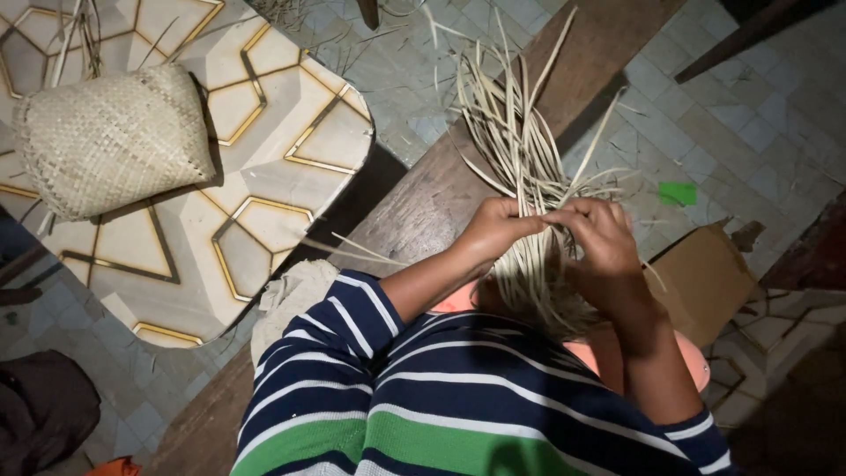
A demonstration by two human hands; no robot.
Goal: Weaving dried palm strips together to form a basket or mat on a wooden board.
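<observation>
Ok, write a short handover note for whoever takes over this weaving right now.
Left hand: pinching the pale strips.
Right hand: pinching the same strips; fingertips of both hands meet.
Strips: loose ends fan up over the wooden plank; lower ends hang toward the lap.
Done: one woven pouch lies on the patterned board.
Left: the bundle in hand looks mostly unwoven.

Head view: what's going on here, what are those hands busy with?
A person in a striped shirt works a bundle of pale dried strips with both bare hands. The left hand and right hand pinch the strips where they gather, loose ends fanning out over a wooden plank. A finished woven pouch lies apart on a patterned tabletop. A cardboard box sits by the right arm.
</observation>
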